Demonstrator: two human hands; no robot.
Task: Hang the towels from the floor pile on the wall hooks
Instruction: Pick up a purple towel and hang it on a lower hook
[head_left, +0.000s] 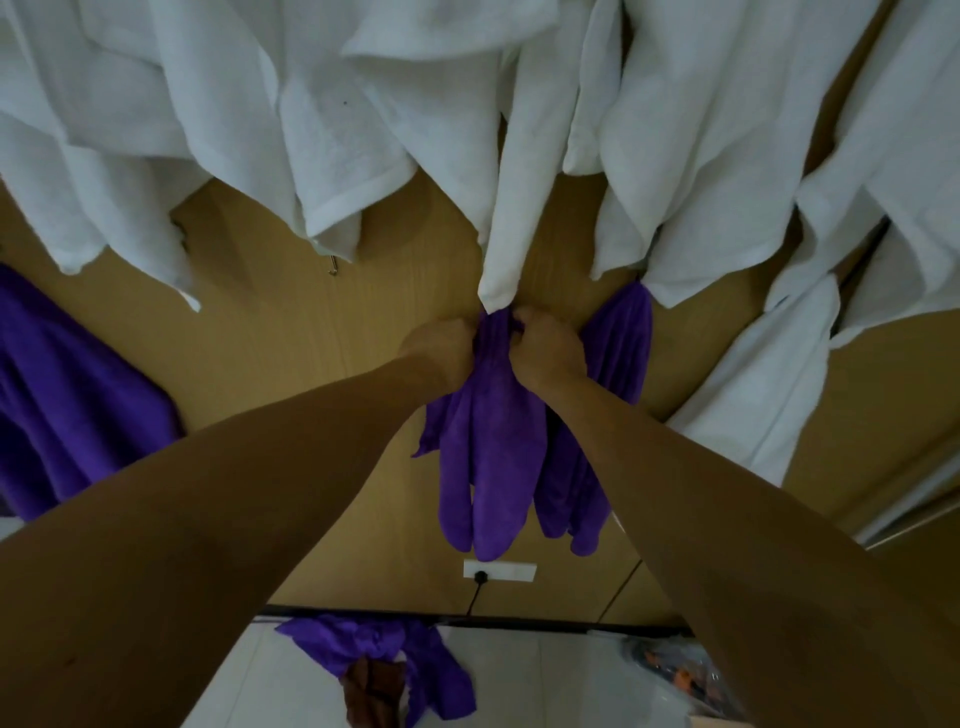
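Across the upper edge of the tan wooden wall (311, 338) hang white terry towels (337, 130), overlapping and cut off at the top, so their number cannot be told. Three purple microfibre towels hang lower: one cropped at the left edge (67, 405), one half hidden on the right (621, 353), and the middle purple towel (488, 467). The left hand (441, 348) and right hand (545, 353) are close together, both bunching its top against the wall; the hook there is hidden. On the pale floor below lies a purple and brown towel pile (374, 654). Above it are a white wall socket (500, 571) and, higher, one bare metal hook (332, 266).
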